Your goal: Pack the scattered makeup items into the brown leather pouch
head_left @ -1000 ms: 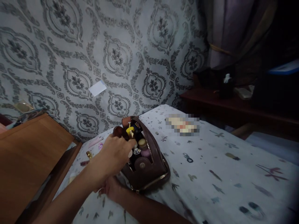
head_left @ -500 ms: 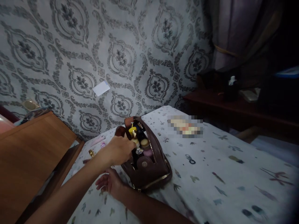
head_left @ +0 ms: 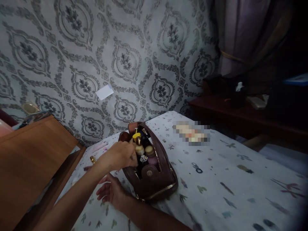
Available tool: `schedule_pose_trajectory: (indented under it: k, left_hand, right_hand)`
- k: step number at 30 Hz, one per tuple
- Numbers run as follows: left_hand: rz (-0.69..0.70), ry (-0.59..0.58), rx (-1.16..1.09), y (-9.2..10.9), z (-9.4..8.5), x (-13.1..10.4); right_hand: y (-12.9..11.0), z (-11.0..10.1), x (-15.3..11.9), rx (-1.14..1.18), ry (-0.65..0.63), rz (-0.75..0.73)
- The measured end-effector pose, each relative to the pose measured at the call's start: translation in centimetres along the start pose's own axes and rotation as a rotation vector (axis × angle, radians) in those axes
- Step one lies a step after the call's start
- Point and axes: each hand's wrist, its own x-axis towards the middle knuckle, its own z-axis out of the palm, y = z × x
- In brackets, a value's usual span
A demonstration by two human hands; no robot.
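A brown leather-look bag with a gold zip stands unzipped on the patterned sheet. Inside are several small bottles and jars, among them a yellow item, two jars with pale lids and a bottle with a silvery cap. My left hand is closed over the bag's left rim, its fingertips partly hidden there. Below it, palm turned up beside the bag, my right hand is open with loosely bent fingers and holds nothing. A small gold-capped bottle lies left of my left forearm.
The white patterned sheet spreads to the right, with a pixelated item on it. A wooden panel borders the left. Papered wall rises behind. A dark red table stands at the back right.
My left hand has drawn back slightly left, showing more of the jars in the bag. My right hand stays low beside the bag. The view has shifted a little.
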Motion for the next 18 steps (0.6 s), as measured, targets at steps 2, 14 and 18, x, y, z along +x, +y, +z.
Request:
schedule_pose_trajectory:
  k: [2, 14, 18]
  left_hand:
    - [0.018, 0.061, -0.097, -0.7, 0.3, -0.1]
    - [-0.009, 0.578, -0.448, -3.8, 3.6, -1.6]
    - [0.046, 0.661, -0.615, -3.7, 4.8, -1.6]
  right_hand:
    - [-0.1, 0.1, -0.2, 0.002, -0.005, -0.01]
    - [0.2, -0.1, 0.4, 0.021, -0.003, 0.015]
    - [0.5, -0.4, 0.7, 0.029, -0.003, -0.005]
